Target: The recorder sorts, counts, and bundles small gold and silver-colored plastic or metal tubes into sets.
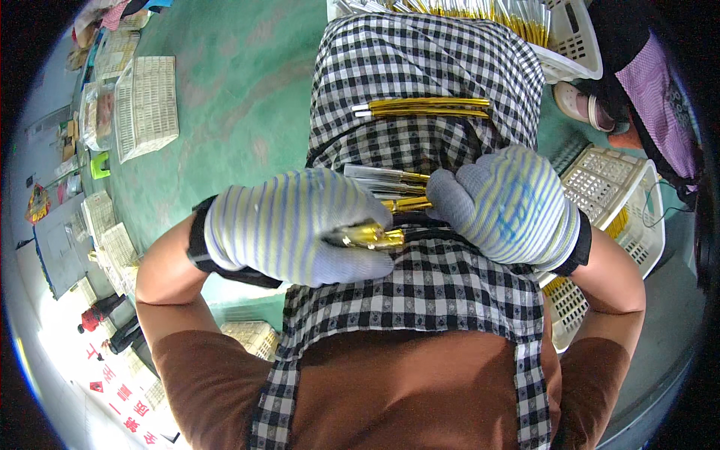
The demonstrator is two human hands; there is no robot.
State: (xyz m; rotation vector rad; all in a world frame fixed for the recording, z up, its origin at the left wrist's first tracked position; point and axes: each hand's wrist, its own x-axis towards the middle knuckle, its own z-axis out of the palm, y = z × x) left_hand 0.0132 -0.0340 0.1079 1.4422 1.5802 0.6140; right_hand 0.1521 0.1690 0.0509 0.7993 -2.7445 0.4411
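Glossy sticks, knitted gloves, cloth apron

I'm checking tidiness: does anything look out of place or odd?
A few gold sticks lie loose on the checked apron, apart from the gold bundle in the left hand. Blue smudges mark the right glove, unlike the left one.

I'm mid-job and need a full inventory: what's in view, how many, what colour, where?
Held sticks: several, gold and silver, between the hands
Lap sticks: a few, gold, pale tips, on the apron
Basket sticks: many, gold and silver, far basket
Baskets: several, whitish, ahead, left and right
Shoe: one visible, pale, right
Green item: one, left, kind unclear
Floor: one, green, below
Apron: one, black-and-white check, worn
Left hand: one, striped glove, closed on gold sticks
Right hand: one, striped glove, closed at stick ends
Far-left clutter: too small to tell
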